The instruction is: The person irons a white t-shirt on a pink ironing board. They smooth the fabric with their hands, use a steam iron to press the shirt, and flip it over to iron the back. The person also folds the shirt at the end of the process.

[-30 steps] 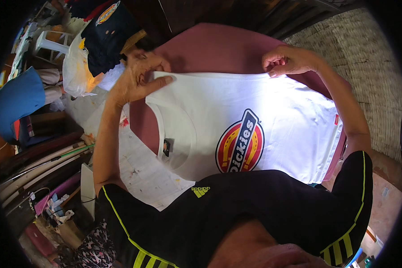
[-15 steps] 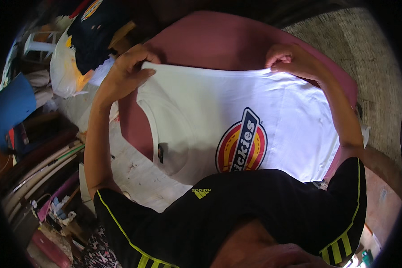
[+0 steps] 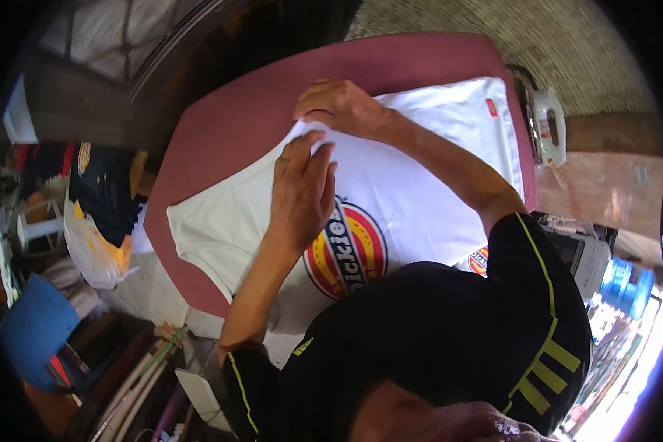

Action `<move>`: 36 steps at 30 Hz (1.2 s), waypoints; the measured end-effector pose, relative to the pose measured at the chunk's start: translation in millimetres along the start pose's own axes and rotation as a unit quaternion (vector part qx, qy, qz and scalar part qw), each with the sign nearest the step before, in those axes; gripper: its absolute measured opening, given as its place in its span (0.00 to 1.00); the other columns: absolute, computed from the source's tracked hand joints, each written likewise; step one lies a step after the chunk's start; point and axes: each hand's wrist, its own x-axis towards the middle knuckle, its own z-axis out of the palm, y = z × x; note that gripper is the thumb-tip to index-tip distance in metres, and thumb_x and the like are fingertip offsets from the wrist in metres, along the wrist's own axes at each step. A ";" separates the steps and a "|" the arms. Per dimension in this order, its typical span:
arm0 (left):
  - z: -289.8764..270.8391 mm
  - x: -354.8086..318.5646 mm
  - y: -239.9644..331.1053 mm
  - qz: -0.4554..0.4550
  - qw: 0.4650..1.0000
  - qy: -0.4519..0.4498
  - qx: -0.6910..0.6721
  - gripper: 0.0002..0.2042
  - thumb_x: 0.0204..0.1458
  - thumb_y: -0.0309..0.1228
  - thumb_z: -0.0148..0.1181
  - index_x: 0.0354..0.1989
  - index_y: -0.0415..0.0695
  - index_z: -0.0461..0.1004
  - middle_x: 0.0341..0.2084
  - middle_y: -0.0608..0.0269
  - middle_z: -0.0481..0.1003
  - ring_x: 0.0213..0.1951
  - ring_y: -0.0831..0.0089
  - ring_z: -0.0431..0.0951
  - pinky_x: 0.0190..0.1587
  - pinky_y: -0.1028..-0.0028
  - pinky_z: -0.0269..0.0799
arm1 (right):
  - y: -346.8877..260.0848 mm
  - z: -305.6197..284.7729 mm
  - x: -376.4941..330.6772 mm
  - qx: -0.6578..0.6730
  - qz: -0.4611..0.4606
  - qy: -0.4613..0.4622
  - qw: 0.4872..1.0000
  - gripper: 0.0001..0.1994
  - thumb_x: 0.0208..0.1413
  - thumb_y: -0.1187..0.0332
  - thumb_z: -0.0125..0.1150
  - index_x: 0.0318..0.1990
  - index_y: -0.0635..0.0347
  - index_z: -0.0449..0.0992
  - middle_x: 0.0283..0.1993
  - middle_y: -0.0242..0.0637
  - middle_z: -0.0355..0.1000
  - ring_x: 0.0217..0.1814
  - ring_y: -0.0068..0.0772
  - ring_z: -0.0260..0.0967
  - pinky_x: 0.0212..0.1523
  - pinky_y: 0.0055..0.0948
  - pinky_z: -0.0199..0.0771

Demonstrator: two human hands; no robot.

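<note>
A white T-shirt [image 3: 435, 169] with a round red, yellow and dark blue print lies over a maroon padded board [image 3: 236, 140]. The shirt's narrower part reaches toward the left, and a small red tag shows near its far right corner. My right hand [image 3: 344, 109] is at the shirt's far edge, its curled fingers pinching the cloth. Just nearer to me, my left hand [image 3: 302, 188] rests over the shirt, fingers stretched and slightly apart, fingertips close to that same edge. My torso hides the shirt's near side.
An iron [image 3: 551, 127] with a white handle stands beyond the board's right end. At the left are a plastic bag [image 3: 88, 247], dark clothing [image 3: 107, 191] and a blue sheet-like object [image 3: 38, 320]. A blue water jug [image 3: 626, 287] stands at the right.
Both hands have come together from the shirt's two far corners. The left hand has let go of its corner. My view has shifted right, showing the iron and jug.
</note>
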 end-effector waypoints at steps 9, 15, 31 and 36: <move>63.8 8.8 -13.2 -0.034 0.980 0.012 0.196 0.22 0.56 0.37 0.59 0.56 0.38 0.70 0.55 0.54 0.67 0.59 0.54 0.64 0.60 0.54 0.59 | 50.2 -183.5 -170.9 -0.341 0.249 0.133 0.896 0.11 0.59 0.66 0.58 0.47 0.49 0.80 0.52 0.36 0.75 0.57 0.44 0.69 0.58 0.42 0.68; 68.3 11.9 -9.7 -0.036 0.976 0.002 0.216 0.22 0.57 0.36 0.58 0.57 0.38 0.70 0.57 0.53 0.66 0.60 0.53 0.64 0.61 0.54 0.59 | 100.4 -241.9 -264.8 -0.299 0.298 0.078 0.903 0.14 0.60 0.63 0.59 0.52 0.54 0.78 0.47 0.44 0.75 0.49 0.46 0.72 0.52 0.39 0.71; 175.4 70.0 59.3 0.062 0.986 0.022 0.150 0.18 0.52 0.31 0.61 0.52 0.43 0.74 0.56 0.50 0.67 0.56 0.51 0.67 0.58 0.55 0.59 | 165.0 -228.6 -255.1 -0.095 0.265 0.205 0.937 0.12 0.61 0.61 0.55 0.41 0.62 0.70 0.33 0.53 0.75 0.39 0.58 0.75 0.37 0.48 0.72; 307.4 154.9 120.1 0.103 0.987 -0.037 0.118 0.15 0.58 0.32 0.55 0.53 0.45 0.74 0.57 0.60 0.68 0.60 0.59 0.66 0.58 0.53 0.61 | 152.0 -245.3 -276.2 -0.107 0.273 0.221 0.930 0.12 0.62 0.65 0.56 0.47 0.61 0.66 0.33 0.55 0.75 0.36 0.61 0.74 0.37 0.49 0.73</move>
